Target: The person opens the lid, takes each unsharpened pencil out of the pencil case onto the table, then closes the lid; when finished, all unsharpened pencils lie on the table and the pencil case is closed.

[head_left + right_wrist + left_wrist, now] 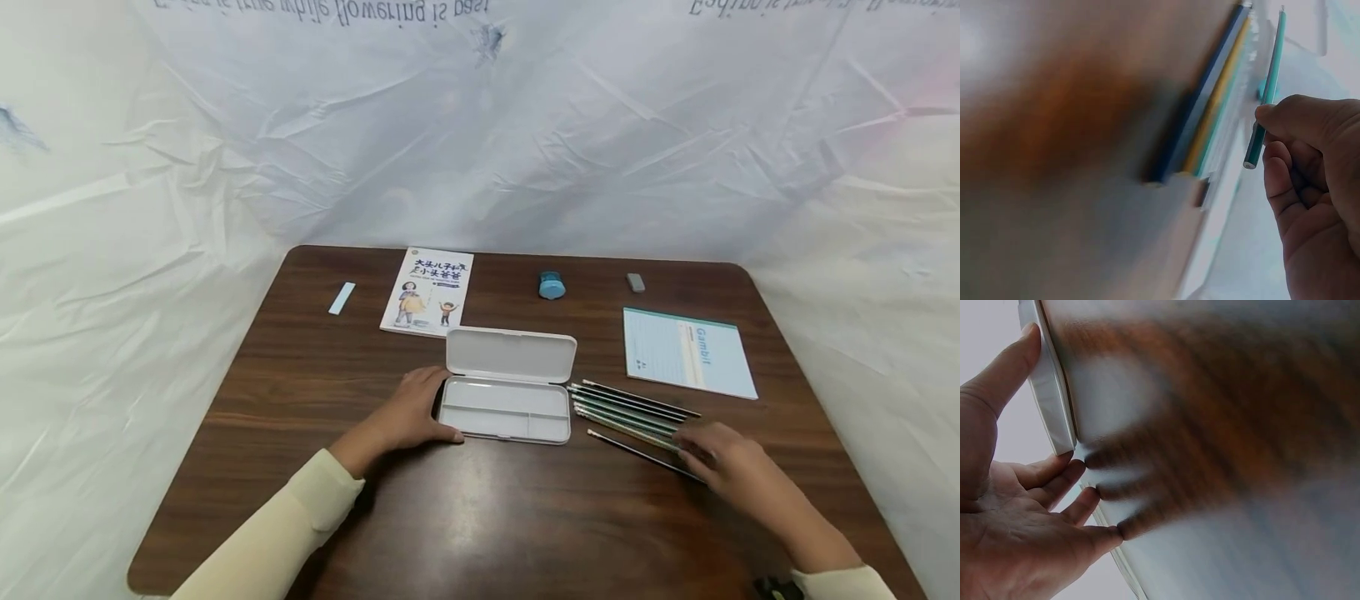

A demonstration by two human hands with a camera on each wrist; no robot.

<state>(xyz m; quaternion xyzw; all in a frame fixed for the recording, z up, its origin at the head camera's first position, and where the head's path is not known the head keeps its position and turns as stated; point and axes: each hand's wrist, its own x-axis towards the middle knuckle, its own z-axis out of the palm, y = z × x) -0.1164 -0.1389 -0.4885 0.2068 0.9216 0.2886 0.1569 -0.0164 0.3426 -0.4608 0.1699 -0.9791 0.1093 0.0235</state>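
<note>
An opened white pencil case point(504, 408) lies mid-table, its lid tipped back and its divided tray bare. At its left end, my left hand point(411, 410) holds it, thumb on the front side and fingers round the far corner. The left wrist view has the thumb against the case wall point(1054, 406) and a fingertip at its corner. My right hand point(723, 462) pinches a green pencil point(1274, 62) between thumb and index finger, raised above the others. Several pencils point(622, 417) lie fanned to the right of the case, and a dark pencil point(645, 456) lies apart, nearer me.
Behind the case lies a picture book point(429, 292), with a pale blue strip point(342, 298) to its left. A blue pot-shaped object point(551, 286) and a grey eraser point(636, 282) are at the back. A light blue notebook point(688, 352) lies right. White sheeting point(480, 167) hangs round the table.
</note>
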